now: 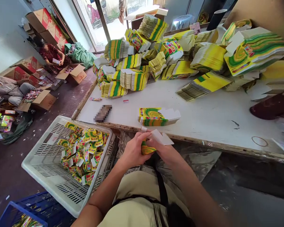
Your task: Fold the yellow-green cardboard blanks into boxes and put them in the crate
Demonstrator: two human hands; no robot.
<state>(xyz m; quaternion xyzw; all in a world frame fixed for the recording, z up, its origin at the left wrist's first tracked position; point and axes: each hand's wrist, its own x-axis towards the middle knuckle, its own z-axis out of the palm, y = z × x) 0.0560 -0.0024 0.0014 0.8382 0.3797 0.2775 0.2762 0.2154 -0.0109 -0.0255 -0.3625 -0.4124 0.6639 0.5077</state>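
Between my two hands, just off the table's front edge, is a small yellow and green cardboard box [147, 149] with white flaps sticking up. My left hand [135, 148] wraps round its left side. My right hand [167, 150] grips it from the right, by the white flaps [161, 138]. Part of the box is hidden behind my fingers. Right beyond my hands, a short stack of flat printed cartons [156, 116] lies on the white table [203, 116].
A white plastic crate [49, 176] with several folded boxes [85, 151] stands at my left. Bundled flat cartons [132, 78] are heaped at the table's back. A dark red mug [269, 105] is at the right. Two people sit at far left near open cardboard boxes [75, 74].
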